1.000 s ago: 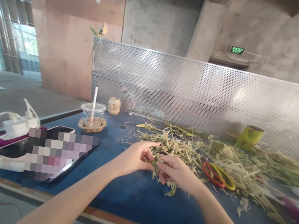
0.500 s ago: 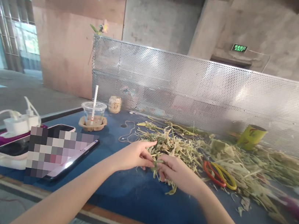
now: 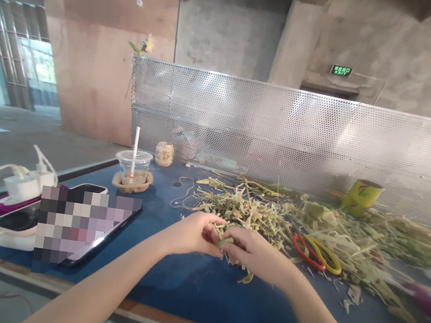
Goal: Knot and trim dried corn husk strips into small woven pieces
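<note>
My left hand [image 3: 194,234] and my right hand [image 3: 255,250] meet over the front edge of a heap of dried, pale green plant pieces [image 3: 249,209]. Between them is a small green plant piece [image 3: 227,242], pinched by the bent fingers of both hands. My right thumb lies along it, and the left fingers curl around its other side. Part of it is hidden by the fingers. Just right of the heap lie a red loop [image 3: 307,250] and a yellow loop [image 3: 326,256], like scissor handles.
A lidded cup [image 3: 133,163] with a straw stands in a cardboard holder [image 3: 132,184]. Left are a tablet [image 3: 108,240], a phone [image 3: 15,219] and a charger [image 3: 23,184]. Dry stalks [image 3: 348,244] and a yellow-green can [image 3: 361,198] are right. A perforated metal screen [image 3: 245,117] closes the back.
My fingers have drawn closer together around the green piece, and more of it shows beside my right thumb. The view has tilted up slightly.
</note>
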{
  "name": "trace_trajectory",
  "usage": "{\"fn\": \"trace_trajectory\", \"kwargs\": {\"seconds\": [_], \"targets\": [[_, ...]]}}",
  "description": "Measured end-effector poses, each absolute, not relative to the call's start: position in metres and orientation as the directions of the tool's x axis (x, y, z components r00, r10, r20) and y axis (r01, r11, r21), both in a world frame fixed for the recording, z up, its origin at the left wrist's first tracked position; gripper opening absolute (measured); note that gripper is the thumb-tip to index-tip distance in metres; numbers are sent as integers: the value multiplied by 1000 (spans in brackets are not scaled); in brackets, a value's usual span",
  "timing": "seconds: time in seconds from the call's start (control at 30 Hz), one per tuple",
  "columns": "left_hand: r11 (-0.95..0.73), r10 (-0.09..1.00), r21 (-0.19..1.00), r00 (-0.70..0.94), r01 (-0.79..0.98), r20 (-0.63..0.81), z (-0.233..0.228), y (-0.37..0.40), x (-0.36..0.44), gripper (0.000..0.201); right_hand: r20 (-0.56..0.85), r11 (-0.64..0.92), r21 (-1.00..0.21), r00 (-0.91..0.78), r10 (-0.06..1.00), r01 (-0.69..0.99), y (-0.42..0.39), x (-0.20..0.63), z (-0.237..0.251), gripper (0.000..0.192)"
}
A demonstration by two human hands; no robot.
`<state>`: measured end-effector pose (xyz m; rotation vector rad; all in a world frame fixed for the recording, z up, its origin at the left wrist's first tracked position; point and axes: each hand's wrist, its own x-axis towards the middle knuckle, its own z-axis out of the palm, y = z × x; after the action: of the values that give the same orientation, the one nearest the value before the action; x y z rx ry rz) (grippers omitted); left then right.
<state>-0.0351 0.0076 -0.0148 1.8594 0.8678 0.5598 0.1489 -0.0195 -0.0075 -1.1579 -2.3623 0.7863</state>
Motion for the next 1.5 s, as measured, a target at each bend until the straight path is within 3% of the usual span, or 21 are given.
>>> {"fn": "trace_trajectory", "kwargs": {"seconds": [0.13, 0.33, 0.4, 0.53, 0.73, 0.9, 1.07, 1.23, 1.37, 1.5], "targets": [[-326, 778, 870, 627, 370, 25, -16, 8, -33, 61, 74, 460, -681, -572, 817, 569, -17, 151, -9, 19], [-477, 801, 720, 586, 505, 119, -14, 5, -29, 25, -56, 218, -862, -513, 857, 457, -11, 149, -16, 12], [-511, 797, 678, 587, 529, 143, -13, 5, -27, 21, -65, 180, -891, -509, 859, 418, -9, 148, -18, 11], [-536, 804, 667, 554, 517, 216, -16, 7, -27, 46, -64, 173, -900, -515, 855, 399, -7, 150, -18, 10], [-468, 797, 813, 563, 347, 218, -20, 9, -29, 75, 18, 256, -886, -524, 851, 386, -4, 153, -23, 13], [-485, 834, 755, 494, 442, 246, -17, 9, -29, 72, 38, 238, -916, -520, 853, 323, 0, 153, -25, 10], [-546, 828, 671, 444, 501, 343, -17, 10, -27, 66, 86, 301, -891, -523, 848, 341, 2, 155, -23, 20], [-542, 822, 685, 476, 487, 312, -18, 13, -26, 65, 154, 354, -870, -492, 857, 345, 1, 157, -18, 19], [-525, 820, 707, 506, 475, 269, -18, 15, -25, 62, 132, 300, -906, -475, 870, 297, 3, 158, -15, 21], [-537, 819, 716, 477, 446, 318, -18, 14, -25, 62, 77, 177, -975, -542, 837, 135, 6, 159, -14, 21]]}}
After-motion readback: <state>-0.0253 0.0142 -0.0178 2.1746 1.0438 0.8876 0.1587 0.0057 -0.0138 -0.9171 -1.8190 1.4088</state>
